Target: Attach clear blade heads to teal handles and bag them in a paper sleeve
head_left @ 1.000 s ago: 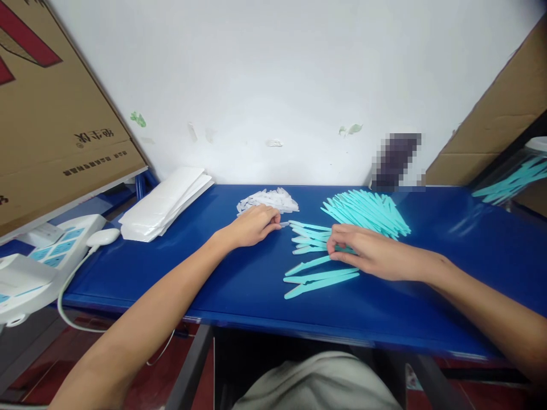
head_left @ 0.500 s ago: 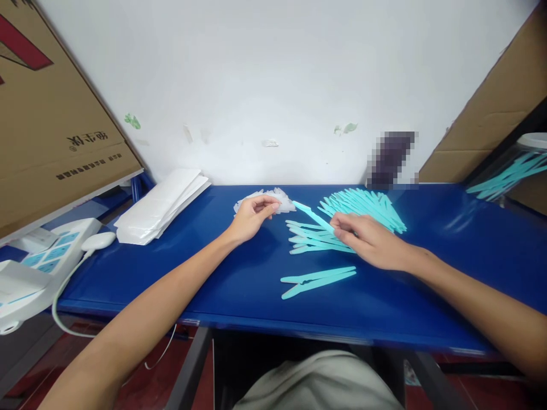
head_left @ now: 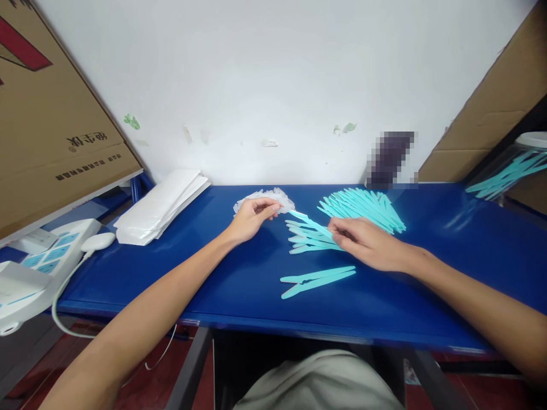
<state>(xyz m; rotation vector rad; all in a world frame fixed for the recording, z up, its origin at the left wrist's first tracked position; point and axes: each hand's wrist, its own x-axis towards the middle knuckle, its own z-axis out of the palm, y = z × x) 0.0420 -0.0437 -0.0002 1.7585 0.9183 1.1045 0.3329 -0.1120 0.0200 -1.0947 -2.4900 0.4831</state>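
By the right hand [head_left: 363, 242], a turquoise eyebrow razor [head_left: 314, 225] is gripped at its handle end between thumb and fingers, so that its blade end is left free and turned toward the left hand [head_left: 252, 219]. The left hand's thumb and fingertips are brought together, and a small clear plastic cap [head_left: 285, 209], partly hidden, appears to be pinched there, right at the razor's tip; whether the two touch cannot be told. The pinch is kept to the fingertips, presumably because the piece is so small.

Beneath the held razor, a fan of razors [head_left: 310, 249] is laid on the blue bench [head_left: 239, 273], blade ends to the left, in line with the hold. Nearer the edge, a pair of razors [head_left: 320, 282] is set well apart, pointed the same way. Just behind the left hand lies a pile of clear caps [head_left: 277, 193], and behind the right a heap of razors [head_left: 363, 208]; each supply is thus placed within easy reach of one hand.

Farther left, white sleeves [head_left: 158, 205] are stacked beside a power strip [head_left: 64, 245]. At the far right, more razors are held in a lidded jar [head_left: 530, 142].
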